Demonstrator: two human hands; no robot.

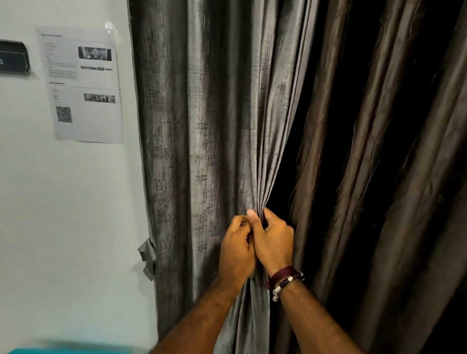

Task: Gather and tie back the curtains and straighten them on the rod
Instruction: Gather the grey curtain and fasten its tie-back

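White wall flanks grey curtain; both hands' grip bunches its edge.

The white painted wall to my left carries a printed paper sheet with small photos and a square code, taped flat against it. Just beside that sheet sits a dark rectangular plaque showing "05". A grey fabric tie-back hangs at the wall's edge.

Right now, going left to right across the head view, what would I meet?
Dark wall sign → taped paper notice → fabric tie-back → grey curtain → brown curtain.
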